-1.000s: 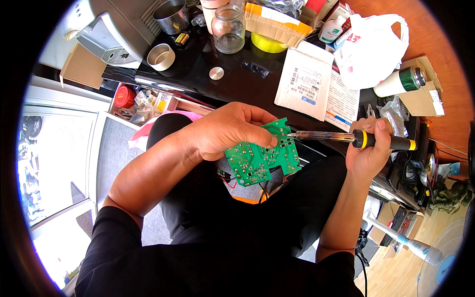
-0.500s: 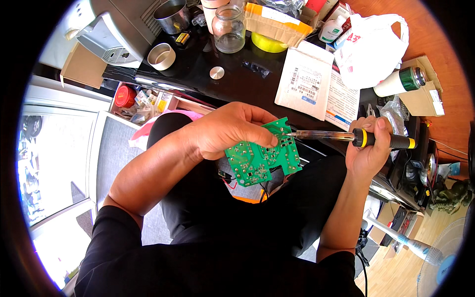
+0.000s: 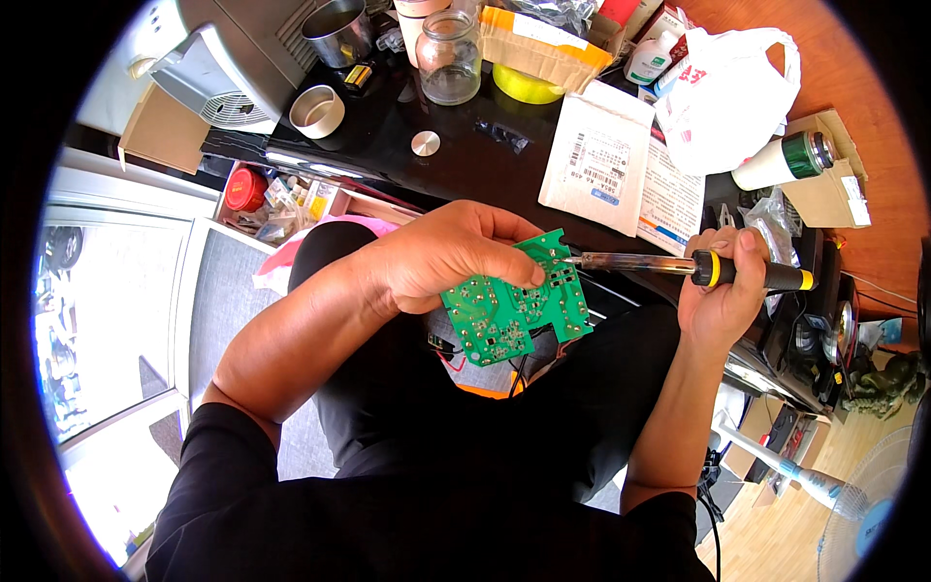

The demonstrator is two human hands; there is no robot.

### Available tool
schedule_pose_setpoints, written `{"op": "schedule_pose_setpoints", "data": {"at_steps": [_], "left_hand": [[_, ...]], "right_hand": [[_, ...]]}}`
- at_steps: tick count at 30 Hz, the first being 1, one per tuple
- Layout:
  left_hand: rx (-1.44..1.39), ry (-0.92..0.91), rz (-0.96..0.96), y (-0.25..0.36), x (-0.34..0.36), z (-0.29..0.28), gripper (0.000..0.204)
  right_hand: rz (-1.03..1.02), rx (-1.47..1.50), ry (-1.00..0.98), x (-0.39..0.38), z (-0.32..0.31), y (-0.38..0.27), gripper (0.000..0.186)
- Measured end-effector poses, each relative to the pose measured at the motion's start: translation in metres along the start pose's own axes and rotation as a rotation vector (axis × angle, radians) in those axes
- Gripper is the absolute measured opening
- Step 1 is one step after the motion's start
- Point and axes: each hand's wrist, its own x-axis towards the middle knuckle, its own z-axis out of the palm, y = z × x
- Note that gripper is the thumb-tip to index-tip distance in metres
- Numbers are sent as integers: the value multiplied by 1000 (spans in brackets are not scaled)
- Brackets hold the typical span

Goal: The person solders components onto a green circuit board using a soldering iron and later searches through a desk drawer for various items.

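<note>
From afar I see almost nothing has moved, so the board (image 3: 508, 308) stays steady above the lap (image 3: 456, 427). It's flat, green and bumpy, clamped in my left hand's (image 3: 458, 257) fingers. My right hand (image 3: 722, 291) wraps its fingers around the long, round iron (image 3: 635, 263) (can't tell if it touches).

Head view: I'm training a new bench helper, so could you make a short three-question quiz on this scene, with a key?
1. Multiple choice: Which holds the notched green circuit board?
A) The right hand
B) The left hand
C) Both hands

2. True or false: The clear glass jar stands on the glossy black desk.

3. Fill in: The right hand grips the metal-shafted soldering iron by its black handle, which has bands coloured ____.

Key: 1. B; 2. True; 3. yellow
</note>
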Motion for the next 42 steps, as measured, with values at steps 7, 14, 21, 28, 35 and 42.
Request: {"op": "schedule_pose_setpoints", "data": {"at_steps": [7,14,21,28,35,42], "left_hand": [[4,7,1,-2,1,0,43],[1,17,-2,-1,1,1,40],[-13,15,-6,-2,1,1,39],[-12,10,-4,-1,0,2,40],[-10,4,-10,0,0,3,40],[-8,7,-11,0,0,4,40]], "right_hand": [[-21,-8,-3,0,3,-1,22],[-18,-27,-20,0,-2,-1,23],[-14,-10,-34,0,-2,-2,23],[-8,11,-34,0,-1,-2,23],[-6,0,-44,1,-2,-2,23],[-7,-8,-46,0,-1,-2,24]]}}
